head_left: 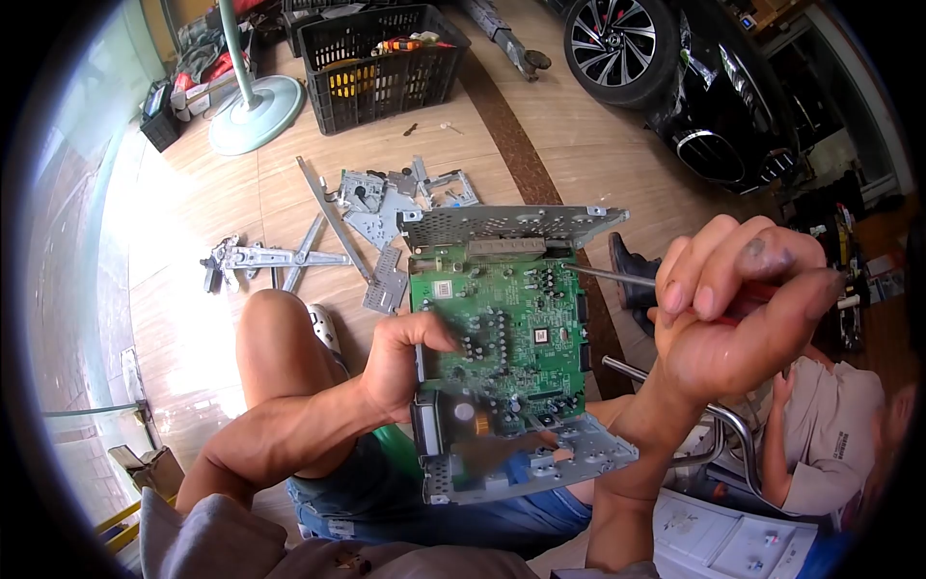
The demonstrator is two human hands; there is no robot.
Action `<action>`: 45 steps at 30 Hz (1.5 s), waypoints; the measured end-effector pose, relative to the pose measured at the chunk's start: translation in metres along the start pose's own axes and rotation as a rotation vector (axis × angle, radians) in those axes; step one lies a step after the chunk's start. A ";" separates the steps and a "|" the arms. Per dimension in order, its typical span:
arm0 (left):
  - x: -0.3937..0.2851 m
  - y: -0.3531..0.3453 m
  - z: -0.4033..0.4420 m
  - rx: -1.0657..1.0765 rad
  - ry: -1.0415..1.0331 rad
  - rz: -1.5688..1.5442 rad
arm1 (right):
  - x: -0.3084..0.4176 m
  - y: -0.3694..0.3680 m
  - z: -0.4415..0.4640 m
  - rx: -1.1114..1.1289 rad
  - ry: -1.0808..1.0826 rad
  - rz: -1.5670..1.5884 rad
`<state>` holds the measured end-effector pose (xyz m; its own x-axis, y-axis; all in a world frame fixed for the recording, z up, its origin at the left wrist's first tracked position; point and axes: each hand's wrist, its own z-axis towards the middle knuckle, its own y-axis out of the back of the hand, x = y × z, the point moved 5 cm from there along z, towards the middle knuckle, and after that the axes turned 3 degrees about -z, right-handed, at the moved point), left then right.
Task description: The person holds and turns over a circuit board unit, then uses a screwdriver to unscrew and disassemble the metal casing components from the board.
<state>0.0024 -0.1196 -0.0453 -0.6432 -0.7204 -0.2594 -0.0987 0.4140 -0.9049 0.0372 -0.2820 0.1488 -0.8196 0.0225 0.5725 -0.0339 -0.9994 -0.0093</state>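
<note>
My left hand [394, 365] grips the left edge of a metal chassis [526, 228], its thumb over the green circuit board [526, 362] mounted inside. The chassis is held tilted above my lap, with perforated metal walls along its far and near sides. Wrapped in my right hand [738, 299] is a screwdriver [617, 277]. Its thin shaft points left, and the tip is at the board's upper right corner near the far wall; whether it touches a screw I cannot tell. The fingers hide most of the handle, where a bit of red shows.
Loose metal parts [381, 217] and a window regulator [280, 257] lie on the tiled floor ahead. Beyond them stand a black crate [381, 92] and a round stand base [256, 116]. A car wheel [617, 41] is at far right. Another person [825, 434] sits at my right.
</note>
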 end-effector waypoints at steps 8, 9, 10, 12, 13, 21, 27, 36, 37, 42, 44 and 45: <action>0.004 0.015 0.006 0.022 -0.040 0.064 | -0.007 -0.004 0.007 -0.072 -0.066 -0.228; 0.003 0.015 0.007 0.009 -0.067 0.102 | -0.007 -0.004 0.008 -0.053 -0.062 -0.272; 0.003 0.014 0.007 0.005 -0.054 0.075 | -0.007 -0.005 0.008 -0.034 -0.057 -0.315; 0.004 0.007 0.004 -0.003 -0.028 0.021 | -0.004 -0.005 0.008 -0.002 -0.042 -0.393; 0.004 0.004 0.003 0.007 -0.007 -0.007 | -0.003 -0.006 0.007 0.020 -0.027 -0.408; 0.002 -0.001 0.000 0.036 0.021 -0.023 | 0.001 0.002 0.001 0.136 -0.007 -0.556; 0.003 0.009 0.005 0.031 -0.005 0.022 | 0.005 0.000 0.006 0.301 -0.137 -0.592; 0.001 0.001 0.002 0.059 0.061 0.005 | 0.015 0.020 0.006 0.381 -0.376 -0.696; 0.001 0.002 0.003 0.063 0.053 0.012 | 0.015 0.021 0.007 0.391 -0.388 -0.739; 0.001 0.005 0.005 0.057 0.011 0.061 | 0.013 0.019 0.010 0.398 -0.132 -0.629; 0.001 0.004 0.004 0.052 0.017 0.040 | 0.016 0.015 0.007 0.354 -0.161 -0.434; 0.001 0.003 0.003 0.049 0.020 0.030 | 0.015 0.015 0.005 0.351 -0.216 -0.396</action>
<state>0.0041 -0.1208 -0.0494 -0.6606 -0.6966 -0.2800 -0.0422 0.4068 -0.9126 0.0271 -0.2972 0.1619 -0.6464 0.4281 0.6316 -0.0929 -0.8658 0.4917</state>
